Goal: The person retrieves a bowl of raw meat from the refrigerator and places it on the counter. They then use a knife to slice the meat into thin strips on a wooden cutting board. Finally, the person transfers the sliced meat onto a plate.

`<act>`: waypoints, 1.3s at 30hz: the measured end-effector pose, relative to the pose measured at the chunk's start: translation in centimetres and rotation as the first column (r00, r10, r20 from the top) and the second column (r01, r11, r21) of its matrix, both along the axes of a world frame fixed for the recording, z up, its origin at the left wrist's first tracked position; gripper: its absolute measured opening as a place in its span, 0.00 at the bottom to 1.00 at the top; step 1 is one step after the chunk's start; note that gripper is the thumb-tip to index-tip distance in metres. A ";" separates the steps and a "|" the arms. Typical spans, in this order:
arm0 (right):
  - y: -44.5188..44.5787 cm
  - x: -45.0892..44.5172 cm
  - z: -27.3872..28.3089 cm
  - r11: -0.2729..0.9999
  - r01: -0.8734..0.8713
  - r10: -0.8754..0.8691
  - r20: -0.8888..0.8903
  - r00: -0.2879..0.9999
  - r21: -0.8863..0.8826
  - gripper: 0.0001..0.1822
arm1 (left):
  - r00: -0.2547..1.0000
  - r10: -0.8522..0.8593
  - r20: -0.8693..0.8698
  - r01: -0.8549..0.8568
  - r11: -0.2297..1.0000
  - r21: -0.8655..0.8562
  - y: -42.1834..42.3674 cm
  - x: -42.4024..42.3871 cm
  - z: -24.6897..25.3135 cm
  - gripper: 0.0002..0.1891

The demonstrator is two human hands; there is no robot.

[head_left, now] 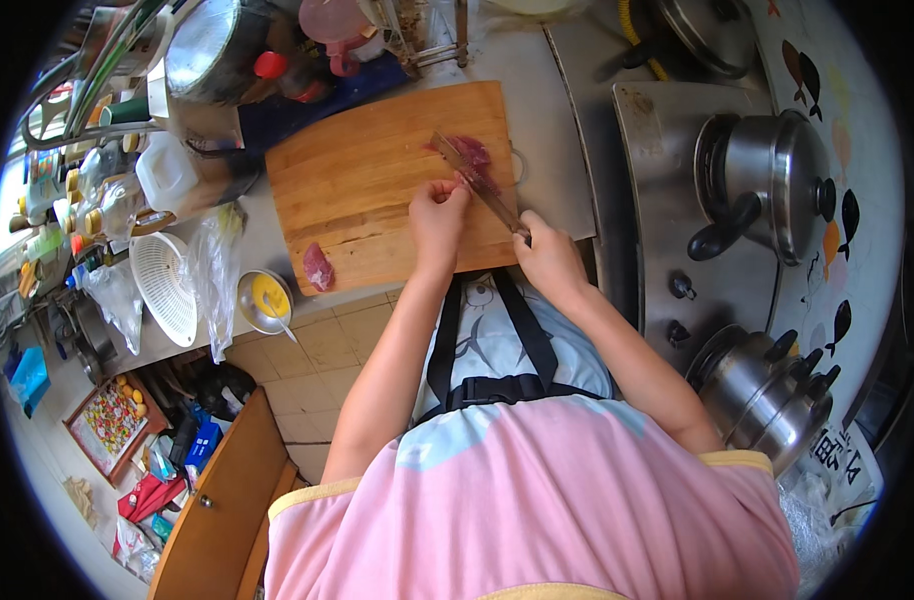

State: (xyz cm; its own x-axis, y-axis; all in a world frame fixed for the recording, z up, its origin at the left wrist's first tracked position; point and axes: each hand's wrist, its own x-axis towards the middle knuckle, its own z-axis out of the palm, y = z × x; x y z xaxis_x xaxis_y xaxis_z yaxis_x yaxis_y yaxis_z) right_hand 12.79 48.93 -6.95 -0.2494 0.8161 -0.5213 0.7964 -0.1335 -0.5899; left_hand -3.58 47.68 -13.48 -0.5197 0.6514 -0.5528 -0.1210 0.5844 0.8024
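My right hand (548, 253) is closed round the handle of a kitchen knife (481, 184), whose blade slants up and to the left over the wooden cutting board (352, 180). Under and beside the blade lies cut raw red meat (473, 150), near the board's right end. My left hand (440, 217) is at the left side of the blade, fingertips pinched together; a small bit of meat seems to be at them, partly hidden. A separate piece of raw meat (318, 267) rests at the board's near left corner.
Left of the board stands a metal bowl of beaten egg (266, 300) with a utensil in it. Beyond are a plastic bag (218, 277) and a white plastic colander (164, 289). A gas stove (655, 180) on the right bears a lidded steel pot (776, 187). An orange cabinet door (216, 502) is open at lower left.
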 end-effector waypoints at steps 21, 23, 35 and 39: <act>0.8 -1.8 0.1 0.993 -0.107 0.110 0.056 0.992 -0.045 0.08 | 0.848 -0.146 -0.510 0.289 0.934 0.212 -2.8 0.1 0.0 0.05; 1.0 -1.9 0.3 0.992 -0.127 0.128 0.066 0.990 -0.022 0.08 | 0.863 -0.131 -0.488 0.254 0.947 0.196 -2.8 0.5 -0.2 0.05; -1.0 -1.0 2.0 0.994 -0.103 0.104 0.040 0.994 -0.022 0.05 | 0.859 -0.090 -0.503 0.239 0.941 0.239 -2.8 0.3 -0.2 0.05; -1.1 -1.1 2.3 0.994 -0.104 0.106 0.063 0.992 -0.023 0.05 | 0.870 -0.103 -0.482 0.227 0.952 0.205 -2.5 0.3 0.3 0.05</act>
State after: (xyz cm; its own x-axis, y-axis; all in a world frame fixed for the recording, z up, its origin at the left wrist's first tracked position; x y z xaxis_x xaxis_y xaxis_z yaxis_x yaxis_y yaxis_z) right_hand 11.66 47.81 -4.64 -0.2986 0.7764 -0.5550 0.8427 -0.0584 -0.5351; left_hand -3.29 45.15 -13.20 -0.5465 0.8330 -0.0867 0.3788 0.3382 0.8615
